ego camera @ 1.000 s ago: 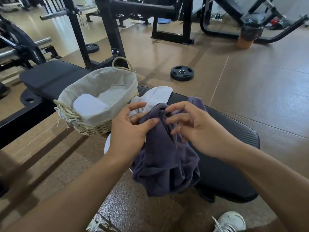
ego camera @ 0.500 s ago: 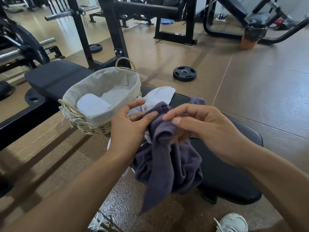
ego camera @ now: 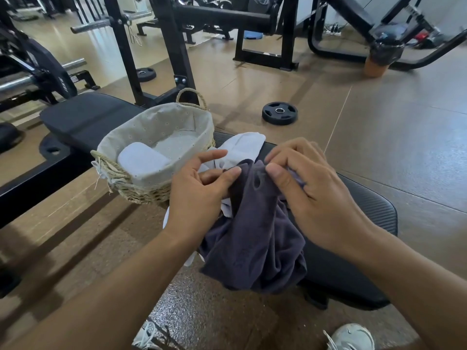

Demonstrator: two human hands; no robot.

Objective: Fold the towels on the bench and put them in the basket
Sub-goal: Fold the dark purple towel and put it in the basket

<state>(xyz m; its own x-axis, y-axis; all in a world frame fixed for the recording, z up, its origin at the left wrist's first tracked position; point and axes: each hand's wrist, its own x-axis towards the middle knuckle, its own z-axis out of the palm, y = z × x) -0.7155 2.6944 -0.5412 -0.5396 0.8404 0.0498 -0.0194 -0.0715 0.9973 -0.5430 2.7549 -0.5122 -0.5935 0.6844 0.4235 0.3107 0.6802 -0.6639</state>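
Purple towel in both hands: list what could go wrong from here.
1. The purple towel is bunched and hangs off the bench edge toward the floor; if the left hand or right hand loses its pinch, it may drop.
2. The white towel lies partly under it and could be dragged off when the purple one is lifted.
3. The basket sits near the bench edge; a bump might tip it.

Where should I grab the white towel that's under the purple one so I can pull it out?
Judging by its pose, grip the white towel's bare far end from above, near the basket; the purple towel covers the rest.
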